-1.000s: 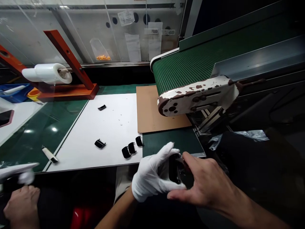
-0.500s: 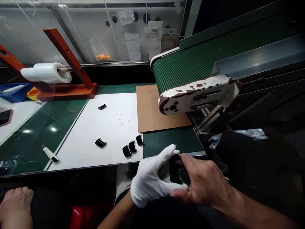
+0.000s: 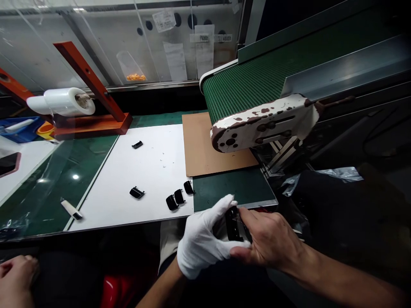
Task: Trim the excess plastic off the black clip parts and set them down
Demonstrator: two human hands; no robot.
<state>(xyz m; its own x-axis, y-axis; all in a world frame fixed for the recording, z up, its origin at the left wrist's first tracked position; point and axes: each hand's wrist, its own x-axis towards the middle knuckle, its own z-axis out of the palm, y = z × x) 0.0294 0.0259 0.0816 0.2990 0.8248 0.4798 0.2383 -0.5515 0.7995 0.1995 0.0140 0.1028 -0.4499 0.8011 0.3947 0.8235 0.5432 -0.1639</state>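
Our gloved left hand (image 3: 199, 246) and bare right hand (image 3: 269, 239) together hold a glossy black plastic part (image 3: 233, 224), low in view at about 6 o'clock, just above the near edge of a green bench mat (image 3: 234, 188). Left fingers (image 3: 223, 206) are pressed together and curled up behind the part, with the lowest running beneath it. Right fingers (image 3: 253, 218) lie close together across its top edge, with the right thumb (image 3: 237, 253) below, so the part is pinched between them. The fingers hide its exact shape. Five smaller black clips lie on a white sheet (image 3: 154, 171) at 11 o'clock: a far clip (image 3: 137, 144), a lone clip (image 3: 137, 193) and a row of three clips (image 3: 179, 196) near the sheet's edge. Brown cardboard (image 3: 205, 145) lies at 12 o'clock beneath the end of a green conveyor belt (image 3: 250, 85). A roll of white film (image 3: 61, 102) sits by an orange stand (image 3: 93, 128) at 10 o'clock; a white-handled cutter (image 3: 71, 209) lies at 9 o'clock. Another person's bare hand (image 3: 16, 273) shows at 7 o'clock.
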